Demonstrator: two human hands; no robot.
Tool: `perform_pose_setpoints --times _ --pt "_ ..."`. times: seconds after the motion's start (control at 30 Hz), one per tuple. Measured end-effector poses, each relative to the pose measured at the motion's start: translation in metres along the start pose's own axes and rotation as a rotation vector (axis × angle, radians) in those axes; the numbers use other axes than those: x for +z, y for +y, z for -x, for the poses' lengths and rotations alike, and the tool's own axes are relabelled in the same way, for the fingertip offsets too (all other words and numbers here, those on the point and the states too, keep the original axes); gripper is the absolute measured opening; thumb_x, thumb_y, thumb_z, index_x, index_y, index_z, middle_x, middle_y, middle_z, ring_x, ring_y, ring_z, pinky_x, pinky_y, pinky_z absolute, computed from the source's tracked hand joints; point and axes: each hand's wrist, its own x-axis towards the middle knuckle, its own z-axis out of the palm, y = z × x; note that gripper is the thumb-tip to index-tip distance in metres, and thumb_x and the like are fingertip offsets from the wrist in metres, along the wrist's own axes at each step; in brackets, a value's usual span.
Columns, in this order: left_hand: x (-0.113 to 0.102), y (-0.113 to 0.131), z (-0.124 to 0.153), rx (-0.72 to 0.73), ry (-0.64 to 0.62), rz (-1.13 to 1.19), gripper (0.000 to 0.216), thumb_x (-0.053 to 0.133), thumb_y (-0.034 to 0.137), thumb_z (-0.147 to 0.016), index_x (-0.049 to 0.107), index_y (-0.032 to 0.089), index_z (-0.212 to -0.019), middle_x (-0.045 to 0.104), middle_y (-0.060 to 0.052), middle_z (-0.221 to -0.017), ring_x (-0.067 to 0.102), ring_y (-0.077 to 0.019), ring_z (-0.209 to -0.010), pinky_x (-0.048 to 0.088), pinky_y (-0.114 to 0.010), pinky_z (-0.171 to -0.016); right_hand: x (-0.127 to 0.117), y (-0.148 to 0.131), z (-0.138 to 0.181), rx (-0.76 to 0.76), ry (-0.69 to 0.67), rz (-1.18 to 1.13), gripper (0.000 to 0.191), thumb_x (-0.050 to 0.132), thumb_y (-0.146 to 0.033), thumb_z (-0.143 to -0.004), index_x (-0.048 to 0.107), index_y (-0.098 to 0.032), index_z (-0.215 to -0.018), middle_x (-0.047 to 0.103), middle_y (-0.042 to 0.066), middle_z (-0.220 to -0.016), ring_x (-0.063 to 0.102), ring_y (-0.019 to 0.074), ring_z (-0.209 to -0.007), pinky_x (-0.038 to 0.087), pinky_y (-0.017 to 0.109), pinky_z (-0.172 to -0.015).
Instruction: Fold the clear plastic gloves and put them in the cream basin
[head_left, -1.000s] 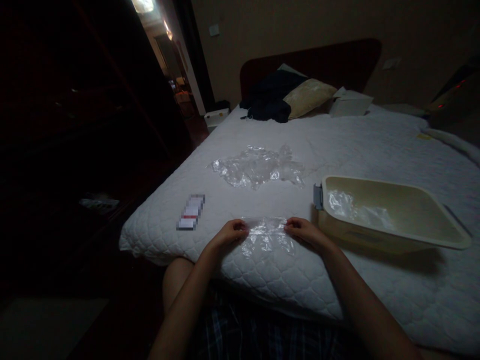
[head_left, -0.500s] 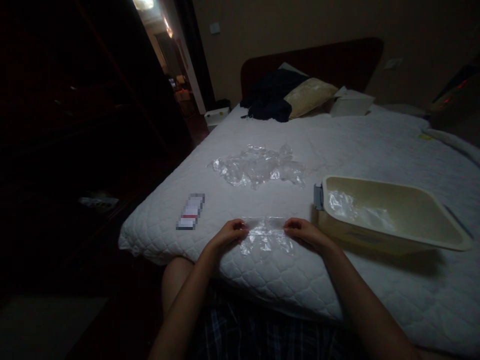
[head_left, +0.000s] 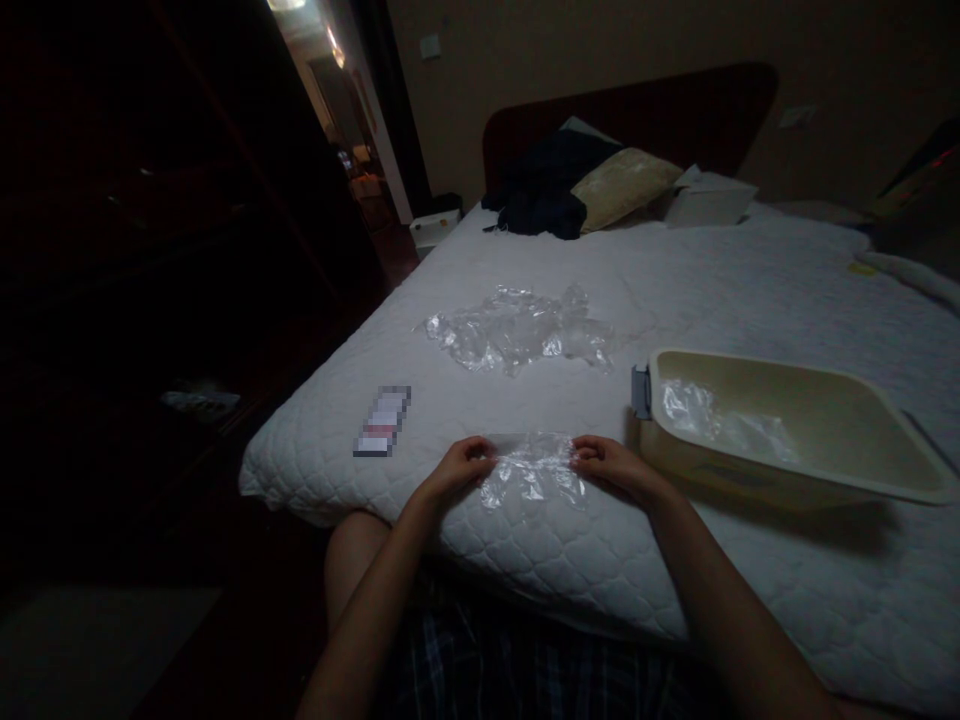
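Observation:
A clear plastic bag is stretched between my two hands, just over the near edge of the white quilted bed. My left hand pinches its left upper corner, thumb and fingers closed. On the opposite corner, my right hand grips the film in the same way. The lower part of the bag hangs crinkled and shiny toward me. Farther up the bed lies a loose heap of clear plastic bags, apart from both hands.
To the right stands a cream plastic bin with clear plastic inside and a grey latch. A phone-like, blurred-out rectangle lies at left. Dark cloth, a beige pillow and a white box sit by the headboard.
Both hands keep their hold on the plastic bag. Its top edge, straight before, now looks more wrinkled near my right hand. The view has shifted very slightly.

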Motion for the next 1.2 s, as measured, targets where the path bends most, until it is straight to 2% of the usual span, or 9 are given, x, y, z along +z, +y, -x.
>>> perform_pose_setpoints --times 0.13,0.23,0.43,0.57,0.7,0.87,1.0,1.2 --pt "0.000 -0.002 -0.001 -0.008 0.011 0.050 0.028 0.069 0.028 -0.060 0.056 0.014 -0.080 0.051 0.004 -0.066 0.041 -0.0027 -0.044 0.029 -0.017 -0.039 0.002 -0.005 0.000 0.010 -0.037 0.112 0.032 0.072 -0.031 -0.058 0.057 -0.016 -0.081 0.052 -0.003 -0.062 0.044 0.0062 -0.051 0.029 0.019 -0.045" --pt "0.000 -0.002 0.000 -0.037 0.010 0.134 0.031 0.072 0.028 -0.058 0.057 0.014 -0.081 0.052 0.003 -0.068 0.044 -0.0032 -0.047 0.031 -0.016 -0.042 0.005 -0.009 0.002 -0.032 -0.042 0.178 0.027 0.071 -0.033 -0.059 0.059 -0.014 -0.075 0.052 -0.003 -0.061 0.044 0.0067 -0.052 0.029 0.020 -0.047" --pt "0.005 0.009 0.005 -0.128 0.001 0.303 0.036 0.076 0.027 -0.054 0.059 0.014 -0.082 0.055 0.000 -0.076 0.052 -0.0072 -0.065 0.043 -0.020 -0.062 0.007 -0.009 0.002 -0.105 0.012 0.242 0.030 0.070 -0.039 -0.057 0.058 -0.015 -0.069 0.051 -0.003 -0.061 0.042 0.0076 -0.053 0.030 0.022 -0.050" --pt "0.006 0.015 0.007 -0.153 0.027 0.357 0.034 0.075 0.029 -0.055 0.058 0.015 -0.081 0.053 0.002 -0.072 0.050 -0.0050 -0.061 0.045 -0.023 -0.069 0.009 -0.010 0.003 -0.078 0.035 0.184 0.035 0.071 -0.041 -0.054 0.056 -0.016 -0.072 0.049 -0.003 -0.061 0.041 0.0070 -0.051 0.029 0.022 -0.048" --pt "0.003 0.012 0.005 -0.147 -0.002 0.211 0.031 0.073 0.032 -0.057 0.057 0.015 -0.076 0.052 0.002 -0.068 0.049 -0.0044 -0.055 0.043 -0.019 -0.058 0.011 -0.013 0.006 -0.084 0.031 0.138 0.035 0.071 -0.040 -0.055 0.056 -0.016 -0.075 0.047 -0.005 -0.058 0.040 0.0063 -0.050 0.027 0.021 -0.046" --pt "0.000 0.003 0.000 -0.093 -0.003 0.111 0.028 0.071 0.032 -0.059 0.054 0.015 -0.074 0.051 0.003 -0.063 0.046 -0.0039 -0.049 0.033 -0.015 -0.044 0.011 -0.011 0.006 -0.094 0.037 0.127 0.034 0.071 -0.039 -0.056 0.056 -0.017 -0.076 0.049 -0.004 -0.061 0.042 0.0066 -0.051 0.030 0.021 -0.047" --pt "-0.001 0.002 -0.002 -0.119 -0.008 0.076 0.030 0.070 0.032 -0.059 0.054 0.015 -0.078 0.054 0.002 -0.064 0.046 -0.0042 -0.047 0.028 -0.015 -0.041 0.009 -0.009 0.005 -0.093 0.028 0.126 0.035 0.071 -0.040 -0.057 0.056 -0.017 -0.079 0.051 -0.003 -0.064 0.044 0.0071 -0.052 0.030 0.021 -0.046" --pt "-0.001 0.005 -0.002 -0.128 -0.011 0.054 0.030 0.069 0.031 -0.060 0.055 0.014 -0.081 0.056 0.002 -0.062 0.039 -0.0023 -0.040 0.023 -0.016 -0.036 0.005 -0.011 0.007 -0.029 0.025 0.127 0.031 0.062 -0.046 -0.068 0.056 -0.017 -0.079 0.050 -0.002 -0.063 0.045 0.0062 -0.049 0.028 0.018 -0.040"
